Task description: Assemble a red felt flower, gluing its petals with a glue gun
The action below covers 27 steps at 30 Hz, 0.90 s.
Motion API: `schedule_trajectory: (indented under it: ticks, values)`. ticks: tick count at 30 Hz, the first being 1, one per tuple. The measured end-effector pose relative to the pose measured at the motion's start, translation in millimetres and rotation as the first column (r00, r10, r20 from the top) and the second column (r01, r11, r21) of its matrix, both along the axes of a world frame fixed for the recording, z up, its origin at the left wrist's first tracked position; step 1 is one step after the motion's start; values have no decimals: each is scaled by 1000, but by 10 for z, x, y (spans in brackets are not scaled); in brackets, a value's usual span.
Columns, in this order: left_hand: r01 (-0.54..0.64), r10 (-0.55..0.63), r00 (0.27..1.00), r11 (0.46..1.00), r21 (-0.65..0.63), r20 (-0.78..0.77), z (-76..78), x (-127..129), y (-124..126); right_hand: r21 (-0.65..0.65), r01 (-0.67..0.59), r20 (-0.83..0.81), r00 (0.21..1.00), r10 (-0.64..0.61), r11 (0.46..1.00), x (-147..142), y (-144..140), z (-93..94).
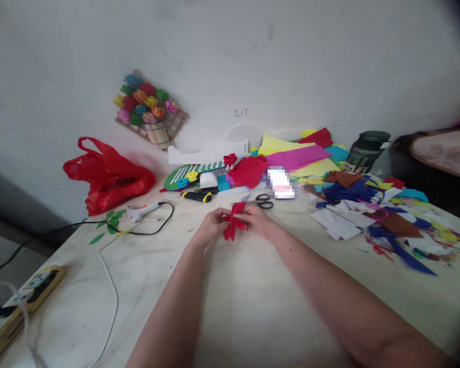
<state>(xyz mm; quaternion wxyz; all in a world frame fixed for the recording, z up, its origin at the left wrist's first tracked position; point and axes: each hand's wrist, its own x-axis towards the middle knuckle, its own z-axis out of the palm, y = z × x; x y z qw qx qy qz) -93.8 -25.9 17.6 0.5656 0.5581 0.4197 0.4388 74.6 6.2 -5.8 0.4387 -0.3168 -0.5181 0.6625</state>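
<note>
I hold a red paper piece (pixel 233 223) just above the middle of the surface (pixel 253 306), my left hand (pixel 211 225) and right hand (pixel 257 221) both pinched shut on it from either side. I judge I am mid-fold, shaping petals; next calls for a steady pinch and twist. On the wall behind, "217" (pixel 240 113) is written in red.

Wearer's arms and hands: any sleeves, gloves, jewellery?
Both forearms are bare as far as the frame shows, no sleeves in view. The left hand and right hand are bare too: no gloves, and no watch, bracelet or ring that I can make out.
</note>
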Motion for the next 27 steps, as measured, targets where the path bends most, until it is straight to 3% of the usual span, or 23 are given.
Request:
schedule_trajectory:
  ticks: [6, 10, 13, 16, 19, 20, 22, 25, 27]
  values:
    - [-21, 23, 999, 999, 37, -28, 24, 41, -21, 82, 149, 31, 988, -152, 985, -47, -7, 56]
    - [-47, 48, 999, 998, 40, -11, 22, 45, -23, 260, 215, 72, 968, -241, 941, -86, 7, 25]
    - [-43, 43, 999, 999, 15, 19, 9, 44, -23, 476, 232, 195, 913, -359, 848, -91, -18, 9]
    - [-41, 42, 997, 999, -17, 67, -12, 54, -14, 681, 198, 325, 781, -534, 705, -87, -92, 32]
    - [-48, 51, 993, 999, -24, 106, -34, 73, 2, 765, 152, 362, 702, -613, 626, -89, -149, 51]
    - [-55, 56, 992, 998, -16, 114, -39, 78, 7, 762, 161, 357, 703, -615, 627, -90, -149, 47]
    - [-69, 68, 992, 998, 5, 109, -45, 80, 13, 701, 216, 326, 750, -575, 679, -91, -118, 23]
    - [-61, 60, 996, 998, 13, 70, -41, 58, 9, 467, 285, 177, 897, -404, 837, -86, -32, -15]
    - [-32, 33, 998, 999, -6, 60, -32, 33, -1, 289, 287, 54, 948, -314, 914, -78, 7, -14]
